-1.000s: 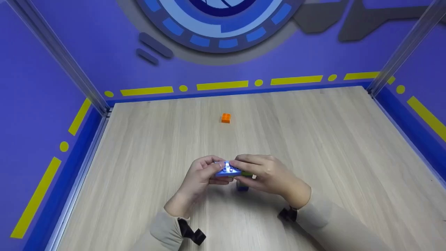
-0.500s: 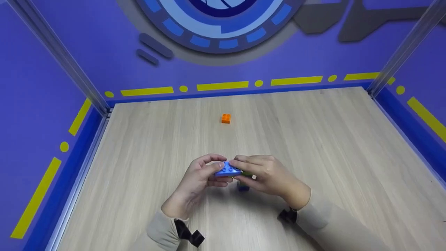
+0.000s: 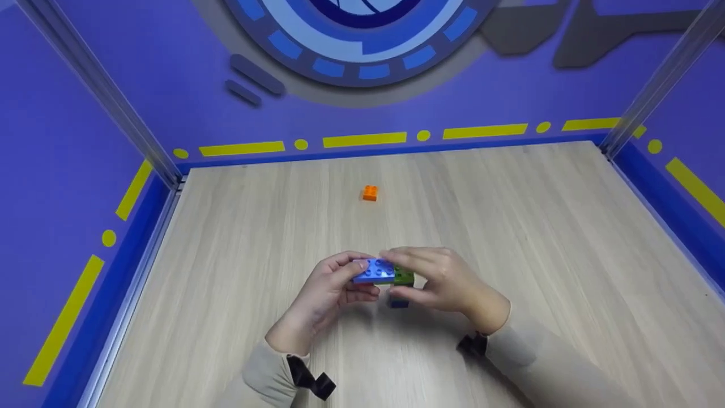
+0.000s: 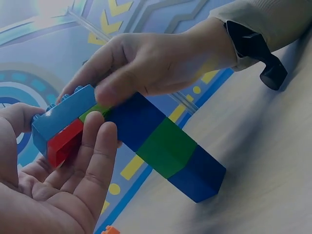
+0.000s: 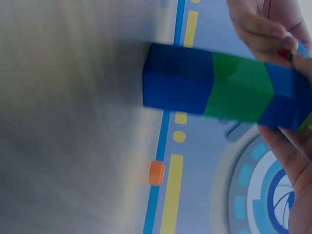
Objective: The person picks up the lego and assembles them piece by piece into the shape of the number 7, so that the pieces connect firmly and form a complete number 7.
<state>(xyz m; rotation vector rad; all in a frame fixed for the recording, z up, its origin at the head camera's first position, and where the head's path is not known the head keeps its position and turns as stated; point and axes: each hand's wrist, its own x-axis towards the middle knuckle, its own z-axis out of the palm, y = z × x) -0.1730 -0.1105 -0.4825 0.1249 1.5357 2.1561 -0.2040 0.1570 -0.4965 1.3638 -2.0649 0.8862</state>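
Observation:
A tower of stacked toy building bricks [image 4: 165,146], blue, green and blue, stands upright on the table. Across its top lies a light green brick [image 3: 404,276] that overhangs to the left. A blue studded brick [image 3: 380,273] sits on this overhang, with a red brick [image 4: 66,141] below it. My left hand [image 3: 324,288] pinches the blue studded brick, thumb on top and fingers underneath. My right hand [image 3: 447,277] is around the tower's top, thumb in front and fingers behind; its thumb is blurred in the left wrist view.
A lone orange brick [image 3: 370,193] lies farther back on the wooden table [image 3: 255,226]. Blue-purple printed panels [image 3: 170,85] rise at the back and both sides, with metal posts at the corners.
My right fingers have slid back off the blue studded brick and spread a little, uncovering more of the light green brick. My left hand keeps its hold.

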